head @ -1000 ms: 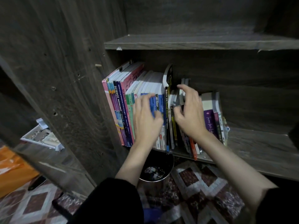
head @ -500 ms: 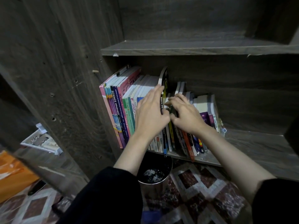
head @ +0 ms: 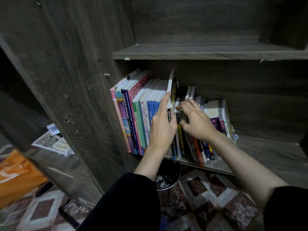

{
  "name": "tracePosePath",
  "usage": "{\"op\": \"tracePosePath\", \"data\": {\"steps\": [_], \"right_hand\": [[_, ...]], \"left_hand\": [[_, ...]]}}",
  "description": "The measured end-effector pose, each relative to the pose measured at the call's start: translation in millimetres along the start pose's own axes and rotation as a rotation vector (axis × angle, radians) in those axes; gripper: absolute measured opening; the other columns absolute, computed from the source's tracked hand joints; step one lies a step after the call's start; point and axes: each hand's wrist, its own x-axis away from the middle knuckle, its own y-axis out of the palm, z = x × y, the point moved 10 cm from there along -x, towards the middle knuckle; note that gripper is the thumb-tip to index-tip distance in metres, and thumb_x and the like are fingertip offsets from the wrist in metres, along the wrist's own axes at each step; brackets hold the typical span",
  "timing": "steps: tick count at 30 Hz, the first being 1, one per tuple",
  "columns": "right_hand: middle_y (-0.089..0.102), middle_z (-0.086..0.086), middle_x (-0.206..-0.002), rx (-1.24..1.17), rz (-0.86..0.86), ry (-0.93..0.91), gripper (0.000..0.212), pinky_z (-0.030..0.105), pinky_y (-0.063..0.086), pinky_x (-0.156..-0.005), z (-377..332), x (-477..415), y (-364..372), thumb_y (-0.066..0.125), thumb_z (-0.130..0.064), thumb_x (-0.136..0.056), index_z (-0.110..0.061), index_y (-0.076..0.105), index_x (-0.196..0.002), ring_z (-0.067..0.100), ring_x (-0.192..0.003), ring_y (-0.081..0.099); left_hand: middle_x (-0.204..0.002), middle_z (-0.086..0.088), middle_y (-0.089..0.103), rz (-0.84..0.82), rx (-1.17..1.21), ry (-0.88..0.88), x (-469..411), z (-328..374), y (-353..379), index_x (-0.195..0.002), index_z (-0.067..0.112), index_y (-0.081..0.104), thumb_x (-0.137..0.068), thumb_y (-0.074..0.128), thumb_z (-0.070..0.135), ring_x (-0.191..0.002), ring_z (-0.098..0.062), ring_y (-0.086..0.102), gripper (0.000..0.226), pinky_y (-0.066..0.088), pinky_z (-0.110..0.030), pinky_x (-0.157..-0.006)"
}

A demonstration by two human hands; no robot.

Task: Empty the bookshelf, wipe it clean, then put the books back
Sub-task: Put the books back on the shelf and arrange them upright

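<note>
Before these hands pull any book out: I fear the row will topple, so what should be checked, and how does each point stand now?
1. Left books braced: ok; the left hand presses flat fingers on their spines.
2. Right hand grip: cannot tell; its fingers curl in among the middle books.
3. Middle books upright: not ok; they slant.
4. Tall black book steady: cannot tell; it rises above the row at the left hand's fingertips.
5. Below the shelf edge: not ok; an open bin stands there, where a slipped book might land.
</note>
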Motion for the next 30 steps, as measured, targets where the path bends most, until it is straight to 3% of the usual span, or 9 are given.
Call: {"op": "tracePosePath", "data": {"steps": [2,5,11,17,22,24,26,28,30], "right_hand": [[0.042,0.0,-0.142,0.01,-0.005,-0.001,0.048,0.052,0.033,-0.109,0,0,0,0.055,-0.009,-0.08,-0.018,0.047,-0.127,0.016,-0.144,0.015],[0.043,-0.001,-0.14,0.022,-0.005,-0.014,0.047,0.053,0.036,-0.106,-1,1,0,0.056,-0.01,-0.08,-0.019,0.048,-0.125,0.016,-0.142,0.019],[0.045,-0.001,-0.135,0.034,-0.008,-0.025,0.043,0.053,0.039,-0.102,-3,1,0,0.055,-0.01,-0.078,-0.017,0.048,-0.12,0.017,-0.14,0.021],[0.042,0.0,-0.14,0.09,-0.049,-0.007,0.043,0.051,0.037,-0.105,-4,1,-2,0.056,-0.012,-0.08,-0.017,0.047,-0.122,0.016,-0.142,0.017],[0.04,0.001,-0.141,0.079,-0.042,0.011,0.042,0.049,0.037,-0.105,-4,0,-2,0.056,-0.009,-0.079,-0.019,0.047,-0.119,0.015,-0.142,0.018],[0.038,0.001,-0.142,0.063,-0.04,0.022,0.043,0.048,0.036,-0.106,-4,0,-3,0.056,-0.01,-0.08,-0.02,0.047,-0.121,0.014,-0.141,0.02],[0.037,0.001,-0.143,0.049,-0.047,0.024,0.045,0.051,0.035,-0.107,-6,1,-4,0.057,-0.011,-0.08,-0.02,0.046,-0.123,0.015,-0.141,0.02],[0.032,0.002,-0.148,0.026,-0.1,0.013,0.051,0.057,0.029,-0.11,-8,0,-1,0.06,-0.018,-0.081,-0.02,0.043,-0.129,0.016,-0.143,0.013],[0.022,0.001,-0.154,0.019,-0.219,0.001,0.063,0.062,0.019,-0.112,-8,0,5,0.066,-0.034,-0.081,-0.022,0.037,-0.136,0.016,-0.146,0.004]], "left_hand": [[-0.054,0.0,0.051,-0.016,0.038,-0.013,6,0,-1,-0.148,0.029,0.024,-0.096,0.05,0.013,-0.036,-0.005,0.034,0.061,0.034,-0.023,-0.041],[-0.046,0.003,0.039,-0.02,0.076,-0.017,22,-2,-5,-0.148,0.033,0.024,-0.096,0.05,0.011,-0.035,-0.008,0.032,0.062,0.037,-0.032,-0.04],[-0.049,0.001,0.048,-0.026,-0.041,-0.032,26,-3,-4,-0.143,0.049,0.007,-0.094,0.055,0.015,-0.038,-0.01,0.042,0.077,0.051,-0.038,-0.05],[-0.049,-0.001,0.047,-0.066,0.043,-0.093,32,-1,-12,-0.147,0.04,0.021,-0.093,0.054,0.008,-0.034,-0.011,0.037,0.07,0.041,-0.027,-0.04],[-0.084,-0.016,0.067,-0.084,0.086,-0.098,45,5,-43,-0.139,0.048,0.027,-0.091,0.056,0.007,-0.045,-0.018,0.049,0.069,0.053,-0.032,-0.054],[-0.085,-0.021,0.068,-0.091,0.073,-0.088,49,10,-55,-0.136,0.05,0.029,-0.091,0.057,0.006,-0.044,-0.025,0.05,0.069,0.053,-0.035,-0.054],[-0.079,-0.018,0.068,-0.095,0.057,-0.09,51,10,-63,-0.134,0.051,0.029,-0.09,0.056,0.006,-0.043,-0.023,0.048,0.068,0.049,-0.029,-0.049],[-0.081,-0.008,0.066,-0.086,0.035,-0.11,51,6,-68,-0.133,0.052,0.03,-0.091,0.056,0.007,-0.05,-0.022,0.051,0.067,0.045,-0.013,-0.052],[-0.071,-0.001,0.062,-0.085,0.043,-0.108,50,9,-68,-0.134,0.05,0.03,-0.09,0.056,0.006,-0.047,-0.017,0.05,0.067,0.046,-0.015,-0.054]]}}
